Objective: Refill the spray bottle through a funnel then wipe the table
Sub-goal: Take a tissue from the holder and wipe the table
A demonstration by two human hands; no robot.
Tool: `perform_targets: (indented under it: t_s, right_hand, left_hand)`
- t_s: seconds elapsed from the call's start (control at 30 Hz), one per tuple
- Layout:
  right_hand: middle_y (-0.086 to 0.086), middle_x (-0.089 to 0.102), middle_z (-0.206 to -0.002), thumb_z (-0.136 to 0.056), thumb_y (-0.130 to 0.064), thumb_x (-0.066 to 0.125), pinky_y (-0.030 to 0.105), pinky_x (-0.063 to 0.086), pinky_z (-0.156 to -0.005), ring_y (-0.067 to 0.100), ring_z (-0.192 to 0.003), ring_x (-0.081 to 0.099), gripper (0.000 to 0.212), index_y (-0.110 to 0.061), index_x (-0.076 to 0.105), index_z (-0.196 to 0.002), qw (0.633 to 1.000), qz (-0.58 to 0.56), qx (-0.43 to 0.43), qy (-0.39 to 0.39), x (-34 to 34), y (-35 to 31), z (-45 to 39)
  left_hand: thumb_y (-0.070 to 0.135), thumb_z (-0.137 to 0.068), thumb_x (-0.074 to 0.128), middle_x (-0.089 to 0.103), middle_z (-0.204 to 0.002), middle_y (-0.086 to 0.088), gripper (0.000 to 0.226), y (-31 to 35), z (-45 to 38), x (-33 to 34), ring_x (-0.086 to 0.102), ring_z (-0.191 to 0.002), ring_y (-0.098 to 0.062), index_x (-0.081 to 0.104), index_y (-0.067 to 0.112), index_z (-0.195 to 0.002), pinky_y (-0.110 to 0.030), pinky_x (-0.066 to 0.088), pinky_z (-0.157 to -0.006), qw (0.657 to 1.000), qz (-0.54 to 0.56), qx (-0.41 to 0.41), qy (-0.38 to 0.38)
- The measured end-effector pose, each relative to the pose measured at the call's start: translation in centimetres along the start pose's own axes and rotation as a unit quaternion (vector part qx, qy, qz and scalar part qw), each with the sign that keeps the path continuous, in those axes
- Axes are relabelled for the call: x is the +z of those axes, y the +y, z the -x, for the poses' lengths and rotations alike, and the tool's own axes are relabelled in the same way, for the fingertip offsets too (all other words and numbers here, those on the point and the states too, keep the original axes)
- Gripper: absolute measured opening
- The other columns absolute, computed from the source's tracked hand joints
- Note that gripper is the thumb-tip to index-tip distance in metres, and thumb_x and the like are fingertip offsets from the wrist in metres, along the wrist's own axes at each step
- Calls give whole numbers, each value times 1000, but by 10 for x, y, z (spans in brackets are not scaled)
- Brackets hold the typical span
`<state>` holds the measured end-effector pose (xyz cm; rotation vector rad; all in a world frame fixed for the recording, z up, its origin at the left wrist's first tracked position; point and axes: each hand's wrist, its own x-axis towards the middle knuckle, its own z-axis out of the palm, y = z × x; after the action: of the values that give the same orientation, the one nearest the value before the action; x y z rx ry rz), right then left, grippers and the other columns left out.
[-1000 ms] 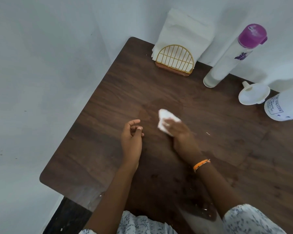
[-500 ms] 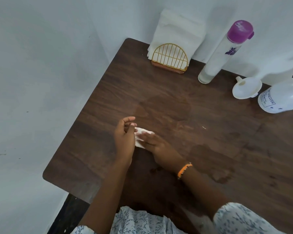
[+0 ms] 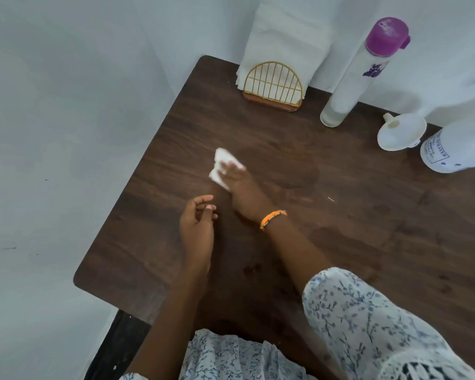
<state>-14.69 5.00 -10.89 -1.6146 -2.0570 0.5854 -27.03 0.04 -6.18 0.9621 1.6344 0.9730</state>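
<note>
Head view: the right hand lies on the dark wooden table, fingers laid flat over a crumpled white tissue and pressing it to the wood, the fingertips blurred. Just behind that tissue hangs the left hand, loosely curled, holding nothing, just above the surface. A damp patch shows right of the tissue. Far beyond the tissue, at the wall, stands a gold wire napkin holder; right of it a purple-capped aerosol can, then the white funnel touching the spray bottle.
</note>
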Motion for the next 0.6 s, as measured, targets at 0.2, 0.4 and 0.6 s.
perform_targets:
  t_s: [0.2, 0.4, 0.6]
  right_hand:
    - [11, 40, -144, -88, -7, 28, 42, 22, -113, 29, -136, 32, 49, -8, 47, -134, 991, -22, -85, -98, 5, -1, 79]
    - [19, 34, -145, -89, -5, 35, 43, 33, -108, 39, -130, 39, 45, -9, 55, -128, 989, 62, 112, 69, -61, 70, 94]
    - [24, 38, -143, -83, -8, 28, 52, 39, -101, 40, -132, 36, 54, -6, 49, -133, 980, 79, 166, 79, -32, 59, 88]
  left_hand:
    - [0, -89, 50, 64, -84, -4, 21, 0, -7, 3, 59, -70, -5, 63, 15, -94, -17, 49, -67, 1000, 7, 11, -7]
    - [-1, -91, 48, 59, -77, 1, 22, 0, 5, 30, 53, -59, 2, 62, 16, -95, -9, 44, -59, 996, -5, -2, -93]
    - [1, -90, 50, 61, -76, 4, 30, 1, 16, 43, 55, -63, -3, 62, 28, -86, -13, 45, -62, 990, -27, 10, -141]
